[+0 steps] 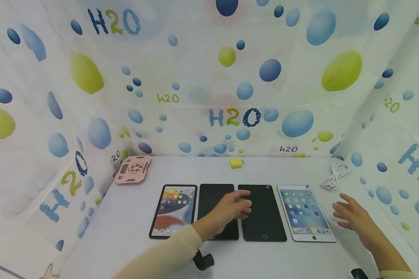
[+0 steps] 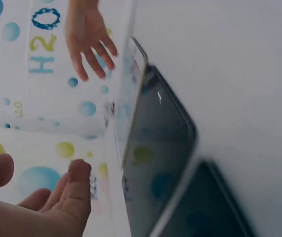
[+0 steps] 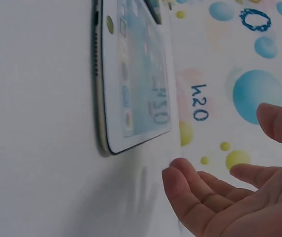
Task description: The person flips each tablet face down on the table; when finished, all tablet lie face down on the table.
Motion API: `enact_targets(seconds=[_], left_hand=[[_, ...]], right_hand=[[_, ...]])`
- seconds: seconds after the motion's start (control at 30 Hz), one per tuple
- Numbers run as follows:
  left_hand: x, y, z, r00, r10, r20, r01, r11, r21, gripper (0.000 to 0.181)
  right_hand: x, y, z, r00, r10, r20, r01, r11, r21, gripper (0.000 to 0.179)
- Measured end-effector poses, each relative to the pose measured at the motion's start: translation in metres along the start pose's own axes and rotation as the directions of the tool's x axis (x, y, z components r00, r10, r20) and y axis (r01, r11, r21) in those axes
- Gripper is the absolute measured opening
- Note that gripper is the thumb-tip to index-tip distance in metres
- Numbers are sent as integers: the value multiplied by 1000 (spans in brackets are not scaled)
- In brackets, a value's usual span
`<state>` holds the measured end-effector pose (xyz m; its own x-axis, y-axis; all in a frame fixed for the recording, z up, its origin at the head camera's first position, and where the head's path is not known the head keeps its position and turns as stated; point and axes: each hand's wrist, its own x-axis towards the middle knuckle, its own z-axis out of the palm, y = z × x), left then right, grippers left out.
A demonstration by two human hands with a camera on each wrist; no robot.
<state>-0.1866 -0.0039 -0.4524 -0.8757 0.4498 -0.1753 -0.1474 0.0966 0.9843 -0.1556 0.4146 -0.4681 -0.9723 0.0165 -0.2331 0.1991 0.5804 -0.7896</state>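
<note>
One pink stand (image 1: 132, 169) sits far left on the bench (image 1: 125, 228); then a black-edged tablet (image 1: 174, 209), two dark tablets, left (image 1: 213, 197) and right (image 1: 267, 219), and a white tablet (image 1: 305, 211) lie in a row. The left hand (image 1: 231, 209) hangs over the dark tablets, fingers loose, holding nothing; the right hand (image 1: 354, 215), just as loose, hovers beside the white tablet. The hands are apart. Handling them well probably means gripping edges, off the glass, without nudging neighbours.

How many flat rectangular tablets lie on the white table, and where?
4: a lit black-framed tablet leftmost; a dark-screened black tablet beside it; another black tablet next; a lit white-framed tablet rightmost.
</note>
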Motion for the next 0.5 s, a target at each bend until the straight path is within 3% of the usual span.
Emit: enact_targets(seconds=[0.07, 0.27, 0.5], left_hand=[[7, 1, 22, 1000, -20, 4, 20, 998, -56, 48], [22, 4, 78, 999, -14, -47, 10, 997, -71, 41], [37, 1, 121, 992, -95, -78, 78, 978, -196, 37]], right_hand=[[-3, 5, 3, 999, 17, 29, -18, 998, 58, 80], [-1, 5, 13, 998, 4, 58, -11, 993, 115, 78], [-5, 11, 18, 998, 55, 41, -60, 989, 133, 79]])
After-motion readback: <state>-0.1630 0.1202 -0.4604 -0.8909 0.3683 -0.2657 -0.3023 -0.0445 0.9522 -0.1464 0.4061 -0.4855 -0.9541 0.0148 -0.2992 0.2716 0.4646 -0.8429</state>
